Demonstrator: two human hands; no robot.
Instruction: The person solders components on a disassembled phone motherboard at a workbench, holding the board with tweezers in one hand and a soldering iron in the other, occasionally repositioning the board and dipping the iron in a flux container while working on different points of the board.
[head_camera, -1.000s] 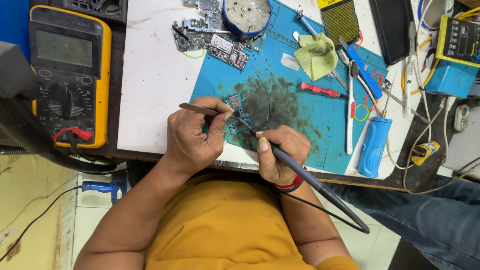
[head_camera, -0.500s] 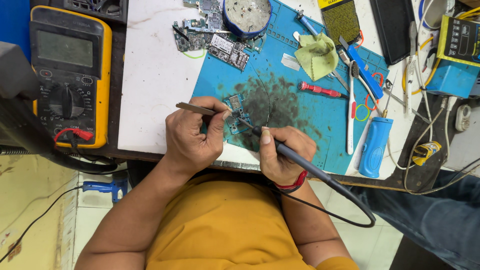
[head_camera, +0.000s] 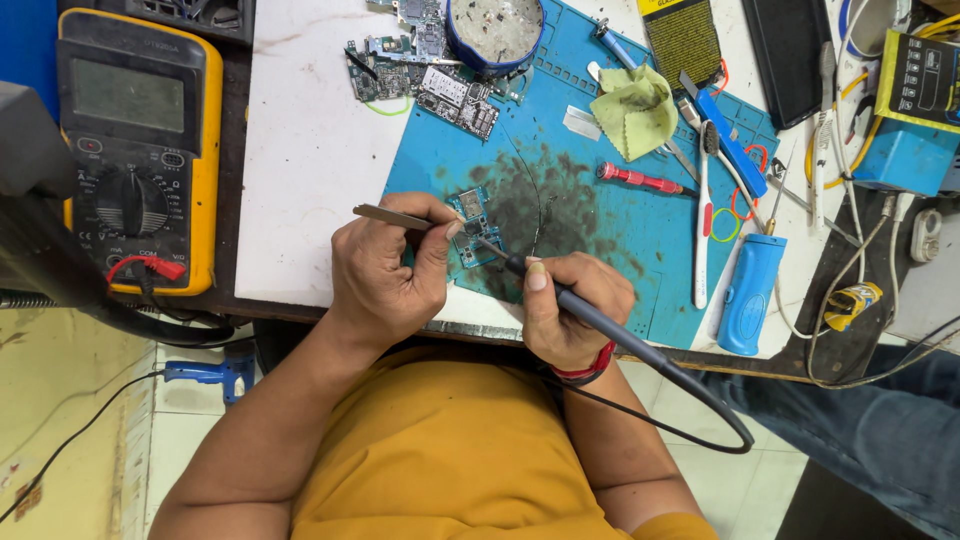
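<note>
Left hand (head_camera: 385, 280) pinching metal tweezers (head_camera: 400, 218) betw. thumb & forefinger, tips angled down onto small circuit board (head_camera: 472, 226). Right hand (head_camera: 570, 310) wrapped tight around grey soldering iron (head_camera: 600, 322), pen-style grip, thumb along shaft; iron tip meeting tweezer tips on the board. Iron's black cable looping off past near edge of worktop, down beside the person's yellow shirt.

Board lying on blue silicone work mat (head_camera: 620, 240), near mat's near-left corner, just beside a dark sooty smear at mat centre. Thin black wire curving across the smear.

Far edge of mat: round blue tin (head_camera: 495, 30) w/ grey residue, more bare circuit boards (head_camera: 425, 75) clustered to its left. Yellow-green cloth (head_camera: 635, 110) crumpled near far-right of mat, red-handled screwdriver (head_camera: 640, 180) just below it, white toothbrush (head_camera: 702, 220) lying lengthwise, blue plastic handle (head_camera: 748, 295) at mat's near-right corner.

Left end of worktop: yellow multimeter (head_camera: 135, 150), dial centred, red probe plug at its near edge. Right end: blue box (head_camera: 915, 100) w/ tangle of cables, well apart from both hands.
</note>
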